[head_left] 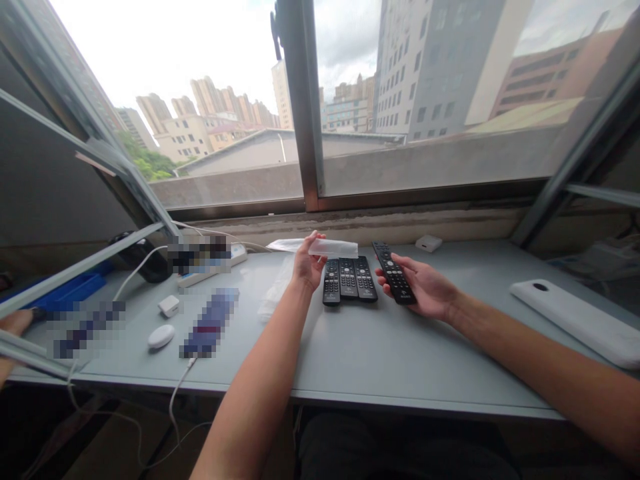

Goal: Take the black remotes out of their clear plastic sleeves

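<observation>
My left hand [311, 262] is closed on a thin white translucent sleeve [335, 249], raised above the table and stretching out to both sides of the fingers. In my right hand [425, 287] is a black remote control [393, 272], buttons facing up and tilted. Between the two hands, three black remotes [349, 280] lie side by side on the grey table [380, 360]. More white translucent sleeves [275, 293] lie flat just left of my left forearm.
At the left are a blurred phone [210, 323] on a cable, a white charger [169, 305], a white oval case [161, 337] and a power strip [215, 267]. A long white device [575, 320] lies right. Another person's hand [15, 323] shows far left.
</observation>
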The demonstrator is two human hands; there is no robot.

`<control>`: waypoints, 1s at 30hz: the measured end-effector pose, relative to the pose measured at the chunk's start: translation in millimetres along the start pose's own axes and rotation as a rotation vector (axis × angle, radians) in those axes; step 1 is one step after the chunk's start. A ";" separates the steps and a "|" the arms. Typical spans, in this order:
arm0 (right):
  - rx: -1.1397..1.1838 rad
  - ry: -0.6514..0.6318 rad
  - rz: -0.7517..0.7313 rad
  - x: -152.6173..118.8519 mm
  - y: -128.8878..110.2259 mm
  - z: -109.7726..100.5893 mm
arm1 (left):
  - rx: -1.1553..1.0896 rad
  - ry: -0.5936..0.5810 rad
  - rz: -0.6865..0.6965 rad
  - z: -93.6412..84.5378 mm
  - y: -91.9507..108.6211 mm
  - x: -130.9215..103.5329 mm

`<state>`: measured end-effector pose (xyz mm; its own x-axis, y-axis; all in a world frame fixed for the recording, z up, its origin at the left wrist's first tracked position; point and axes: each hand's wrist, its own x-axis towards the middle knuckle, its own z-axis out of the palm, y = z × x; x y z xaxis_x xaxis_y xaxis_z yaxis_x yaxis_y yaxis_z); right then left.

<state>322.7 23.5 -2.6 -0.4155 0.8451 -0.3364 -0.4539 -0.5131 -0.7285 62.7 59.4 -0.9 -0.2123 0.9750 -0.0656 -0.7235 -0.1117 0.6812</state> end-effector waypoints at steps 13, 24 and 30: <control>0.031 -0.093 -0.002 -4.5 0.7 2.6 | 0.000 0.000 0.011 0.1 -1.1 0.2; 0.014 -0.141 0.001 0.0 1.6 -5.4 | 0.010 0.006 0.007 0.5 -0.7 0.3; -0.010 -0.042 -0.031 -6.1 0.2 4.6 | 0.004 -0.004 0.010 0.5 -0.6 0.4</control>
<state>321.5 17.5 2.0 -0.4342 0.8534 -0.2884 -0.4593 -0.4851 -0.7441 63.3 59.9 -0.9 -0.2171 0.9745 -0.0562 -0.7190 -0.1208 0.6845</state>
